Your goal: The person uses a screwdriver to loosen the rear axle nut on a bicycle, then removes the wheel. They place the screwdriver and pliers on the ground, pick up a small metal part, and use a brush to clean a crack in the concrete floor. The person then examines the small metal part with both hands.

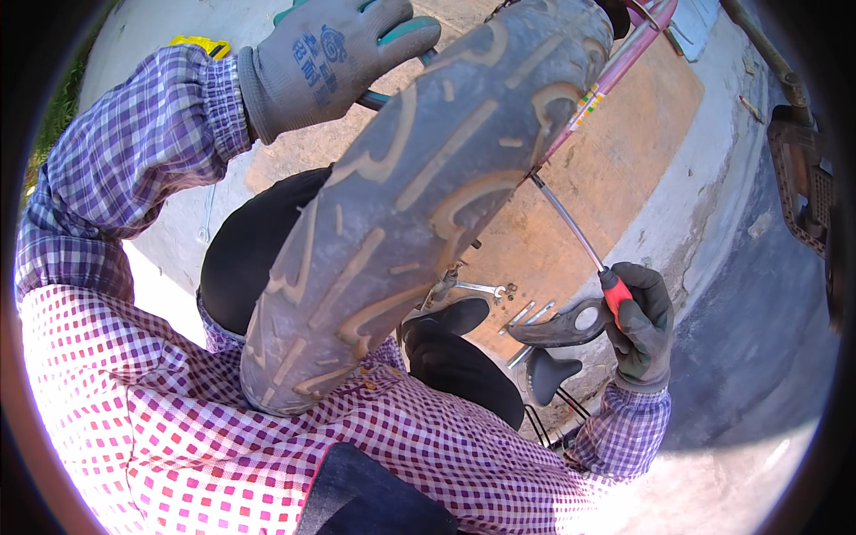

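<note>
A dusty tyre [419, 205] stands diagonally before me, leaning into my lap. My left hand [339, 62], in a grey glove, is curled behind its upper left side near a dark curved part; what it grips is unclear. My right hand [637, 330], in a dark glove, holds the red handle of a screwdriver [612, 287]. The shaft reaches up to the tyre's right edge, where it meets a pink frame tube [615, 73].
Around me are a wrench [481, 288], small rods [526, 316], a dark curved part [557, 328], a saddle [548, 374], a yellow object [201, 45], a brown metal item [798, 178] at right, and tan board [660, 143] on concrete.
</note>
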### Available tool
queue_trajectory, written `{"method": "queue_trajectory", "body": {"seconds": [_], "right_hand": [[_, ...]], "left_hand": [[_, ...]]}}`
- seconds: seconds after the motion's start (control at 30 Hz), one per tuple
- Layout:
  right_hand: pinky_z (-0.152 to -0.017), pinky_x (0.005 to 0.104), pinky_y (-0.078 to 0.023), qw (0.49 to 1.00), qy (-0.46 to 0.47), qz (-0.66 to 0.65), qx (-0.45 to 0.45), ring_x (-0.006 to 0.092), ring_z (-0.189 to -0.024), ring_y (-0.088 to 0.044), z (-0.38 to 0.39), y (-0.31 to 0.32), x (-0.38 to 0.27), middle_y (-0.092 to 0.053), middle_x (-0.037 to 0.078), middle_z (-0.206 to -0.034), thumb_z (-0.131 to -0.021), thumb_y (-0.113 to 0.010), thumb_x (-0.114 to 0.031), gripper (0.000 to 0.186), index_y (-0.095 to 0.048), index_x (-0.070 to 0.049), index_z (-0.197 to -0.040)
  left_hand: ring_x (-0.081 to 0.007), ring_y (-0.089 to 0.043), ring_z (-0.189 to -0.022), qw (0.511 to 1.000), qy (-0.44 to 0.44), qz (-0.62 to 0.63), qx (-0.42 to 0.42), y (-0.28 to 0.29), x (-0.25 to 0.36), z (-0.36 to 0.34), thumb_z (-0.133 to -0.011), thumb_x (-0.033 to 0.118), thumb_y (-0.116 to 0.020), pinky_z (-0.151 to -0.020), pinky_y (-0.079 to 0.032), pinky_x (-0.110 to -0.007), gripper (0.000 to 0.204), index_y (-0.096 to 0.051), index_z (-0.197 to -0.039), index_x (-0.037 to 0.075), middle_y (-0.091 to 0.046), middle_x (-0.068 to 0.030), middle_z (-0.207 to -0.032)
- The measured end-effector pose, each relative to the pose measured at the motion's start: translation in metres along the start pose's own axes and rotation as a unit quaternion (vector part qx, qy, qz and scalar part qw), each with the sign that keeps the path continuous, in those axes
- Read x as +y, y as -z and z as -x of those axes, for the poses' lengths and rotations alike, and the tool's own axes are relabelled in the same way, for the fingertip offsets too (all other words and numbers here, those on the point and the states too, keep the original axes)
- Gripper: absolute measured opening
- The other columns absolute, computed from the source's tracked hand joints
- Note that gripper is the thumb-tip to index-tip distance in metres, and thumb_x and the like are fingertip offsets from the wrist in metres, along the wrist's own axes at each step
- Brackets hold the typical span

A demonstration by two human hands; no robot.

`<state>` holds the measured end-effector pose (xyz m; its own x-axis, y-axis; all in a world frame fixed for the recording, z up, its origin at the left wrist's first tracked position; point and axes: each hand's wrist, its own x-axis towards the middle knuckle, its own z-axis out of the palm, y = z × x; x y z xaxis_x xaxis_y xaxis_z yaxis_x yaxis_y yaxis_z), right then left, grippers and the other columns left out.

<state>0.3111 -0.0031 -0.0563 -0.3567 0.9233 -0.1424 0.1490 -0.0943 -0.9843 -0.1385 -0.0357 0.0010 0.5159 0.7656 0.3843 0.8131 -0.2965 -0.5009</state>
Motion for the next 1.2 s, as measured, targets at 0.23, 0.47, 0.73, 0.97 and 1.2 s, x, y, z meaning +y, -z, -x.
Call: {"method": "queue_trajectory", "body": {"seconds": [0.23,0.47,0.73,0.97,1.2], "right_hand": [[-0.044,0.0200,-0.036,0.998,0.056,0.006,0.023,0.0085,-0.053,-0.055,-0.003,-0.006,0.010,-0.068,0.010,-0.081,-0.081,-0.079,-0.020,0.048,-0.063,0.005,-0.119],[-0.041,0.0208,-0.032,0.998,-0.003,0.052,-0.024,0.0075,-0.047,-0.049,-0.006,-0.003,-0.006,-0.069,0.013,-0.077,-0.096,-0.062,-0.042,0.053,-0.065,0.007,-0.116],[-0.042,0.0225,-0.032,0.989,-0.033,0.036,-0.138,0.0078,-0.047,-0.049,-0.005,0.000,-0.009,-0.067,0.010,-0.073,-0.101,-0.058,-0.042,0.055,-0.064,0.009,-0.122],[-0.070,0.0275,-0.052,0.919,0.285,0.269,0.049,0.0165,-0.082,-0.065,0.004,-0.011,0.007,-0.069,0.013,-0.099,-0.083,-0.076,-0.003,0.036,-0.070,0.001,-0.118],[-0.077,0.0314,-0.056,0.971,0.213,0.082,0.071,0.0222,-0.091,-0.069,0.007,0.005,0.022,-0.070,0.015,-0.109,-0.084,-0.080,-0.014,0.037,-0.069,0.004,-0.115]], "left_hand": [[-0.0253,-0.062,-0.081,1.000,0.001,0.008,0.008,-0.003,-0.007,0.003,-0.073,0.022,-0.072,-0.061,-0.048,-0.041,0.051,-0.056,-0.121,0.015,-0.059,-0.0049,-0.093],[-0.0256,-0.062,-0.080,1.000,0.005,0.001,0.001,-0.003,-0.006,0.008,-0.074,0.022,-0.072,-0.061,-0.048,-0.041,0.049,-0.056,-0.119,0.016,-0.059,-0.0053,-0.093],[-0.0257,-0.062,-0.080,1.000,0.000,0.025,0.003,0.003,-0.004,0.005,-0.073,0.025,-0.073,-0.061,-0.048,-0.041,0.051,-0.056,-0.120,0.015,-0.059,-0.0057,-0.093],[-0.0257,-0.062,-0.080,1.000,-0.004,0.012,0.000,0.000,-0.003,-0.003,-0.073,0.025,-0.073,-0.061,-0.049,-0.041,0.053,-0.056,-0.122,0.015,-0.059,-0.0062,-0.093],[-0.0261,-0.062,-0.081,1.000,-0.003,0.013,-0.010,-0.005,-0.001,-0.006,-0.073,0.027,-0.074,-0.061,-0.049,-0.042,0.054,-0.056,-0.122,0.015,-0.059,-0.0061,-0.093]]}}
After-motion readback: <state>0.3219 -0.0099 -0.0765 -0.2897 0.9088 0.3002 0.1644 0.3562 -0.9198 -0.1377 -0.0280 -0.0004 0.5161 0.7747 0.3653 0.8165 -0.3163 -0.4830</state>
